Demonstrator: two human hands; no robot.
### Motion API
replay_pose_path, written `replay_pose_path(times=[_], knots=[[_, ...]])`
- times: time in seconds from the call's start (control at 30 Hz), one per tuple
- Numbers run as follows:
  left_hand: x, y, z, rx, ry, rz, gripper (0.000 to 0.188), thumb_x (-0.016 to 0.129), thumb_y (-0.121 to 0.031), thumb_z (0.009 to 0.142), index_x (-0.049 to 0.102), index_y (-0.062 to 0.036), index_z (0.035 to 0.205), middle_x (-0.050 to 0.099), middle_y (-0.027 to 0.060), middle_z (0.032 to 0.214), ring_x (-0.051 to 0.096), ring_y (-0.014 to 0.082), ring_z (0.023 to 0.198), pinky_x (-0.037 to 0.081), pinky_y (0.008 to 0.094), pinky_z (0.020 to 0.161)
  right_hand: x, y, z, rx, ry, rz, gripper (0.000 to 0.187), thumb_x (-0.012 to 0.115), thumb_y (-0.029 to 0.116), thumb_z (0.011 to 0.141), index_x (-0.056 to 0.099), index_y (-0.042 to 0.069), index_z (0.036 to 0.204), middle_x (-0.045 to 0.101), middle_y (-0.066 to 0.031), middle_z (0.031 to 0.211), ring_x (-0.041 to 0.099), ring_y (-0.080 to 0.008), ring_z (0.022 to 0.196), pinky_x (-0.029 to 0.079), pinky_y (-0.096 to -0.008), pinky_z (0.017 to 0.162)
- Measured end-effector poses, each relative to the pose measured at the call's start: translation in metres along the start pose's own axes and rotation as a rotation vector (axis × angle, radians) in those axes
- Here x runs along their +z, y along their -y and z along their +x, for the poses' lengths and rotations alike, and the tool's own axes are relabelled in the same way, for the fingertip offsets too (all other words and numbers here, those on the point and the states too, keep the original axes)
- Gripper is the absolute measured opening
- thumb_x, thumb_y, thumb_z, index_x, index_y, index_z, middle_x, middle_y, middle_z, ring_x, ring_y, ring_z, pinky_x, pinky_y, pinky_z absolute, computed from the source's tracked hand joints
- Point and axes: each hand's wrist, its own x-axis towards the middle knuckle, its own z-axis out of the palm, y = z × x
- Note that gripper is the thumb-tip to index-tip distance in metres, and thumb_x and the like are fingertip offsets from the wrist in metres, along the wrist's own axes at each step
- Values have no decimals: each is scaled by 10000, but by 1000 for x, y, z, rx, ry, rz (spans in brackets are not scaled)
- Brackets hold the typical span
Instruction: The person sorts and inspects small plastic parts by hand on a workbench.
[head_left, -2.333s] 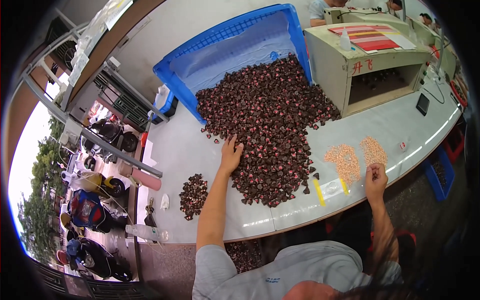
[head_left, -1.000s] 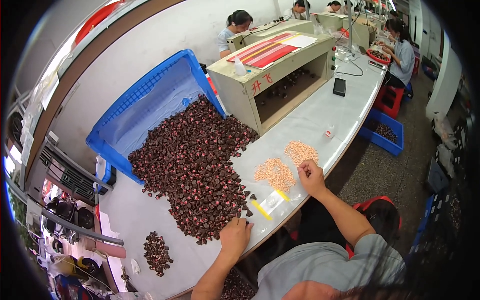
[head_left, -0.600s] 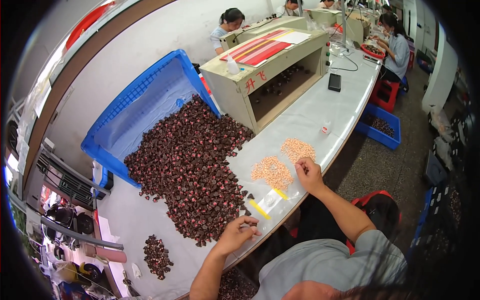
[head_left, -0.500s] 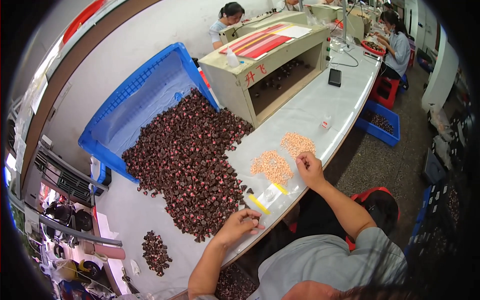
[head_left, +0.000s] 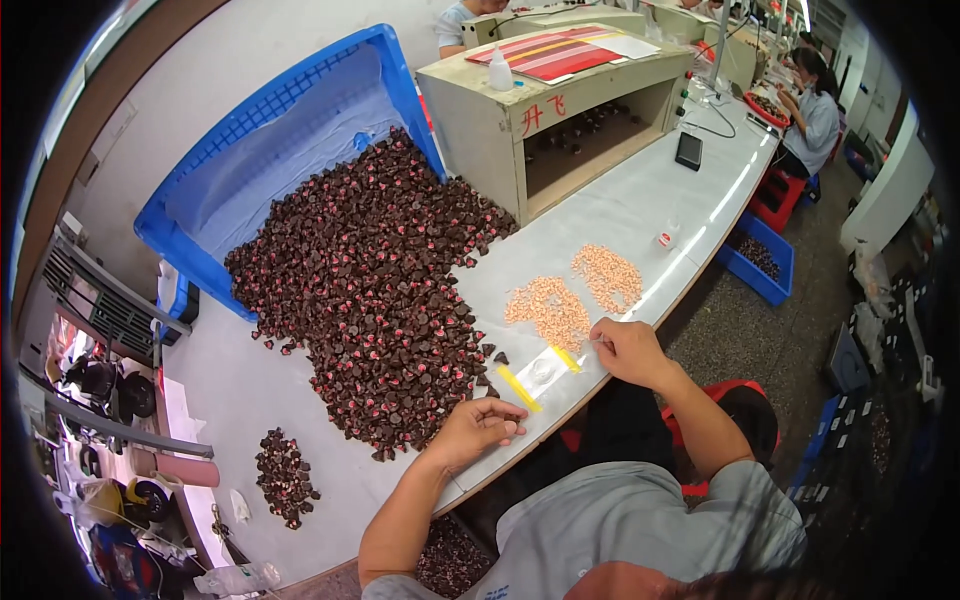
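My left hand [head_left: 474, 432] rests at the table's front edge, thumb and fingers pinched on a small dark piece [head_left: 512, 419]. It looks like those in the large heap of dark brown and pink pieces [head_left: 375, 310] beyond it. My right hand [head_left: 630, 352] is closed in a pinch at the near side of two piles of small peach-coloured bits, the left pile [head_left: 548, 310] and the right pile [head_left: 608, 277]; whatever its fingertips hold is too small to make out. Between my hands lies a clear and white patch [head_left: 541, 374] held by yellow tape strips.
A blue crate [head_left: 270, 130] lies tipped behind the heap. At the back stands a beige box with an open front [head_left: 470, 120]. A smaller dark pile [head_left: 284, 478] lies at left, a small clear bottle [head_left: 667, 237] at right. Other people sit farther along the table.
My right hand has come back from the right-hand pile, nearer the taped patch. The left hand's fingers have drawn closer together around the dark piece. The whole view has shifted somewhat.
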Motion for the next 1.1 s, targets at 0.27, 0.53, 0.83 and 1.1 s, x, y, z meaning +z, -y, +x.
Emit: replay_pose_path(times=[0.27,0.53,0.83,1.1], knots=[[-4,7,1,5,19,45,268,629,3,883,610,63,1143,663,127,1112,664,171,995,531,242,810,0,3,4,-85,39,-138,126,600,86,779,629,84,902,647,-122,694,644,-312,642,507,-417,590],[-4,10,2,-1,9,-7,278,653,-8,868,632,62,1136,670,145,1107,672,189,971,528,254,793,-8,2,12,-145,104,-169,78,569,110,827,601,92,896,655,-96,756,642,-317,700,495,-434,603],[-1,9,0,-13,9,-22,282,654,7,857,627,78,1129,664,156,1119,670,191,972,529,249,794,-12,-1,21,-71,316,-217,86,604,158,767,591,73,770,630,-106,673,632,-324,668,488,-449,611],[5,12,2,-34,0,-54,260,650,-34,877,631,48,1123,655,148,1141,671,190,975,537,241,792,6,40,2,-61,184,307,128,682,139,722,598,49,759,633,-86,621,644,-242,561,494,-337,522]])
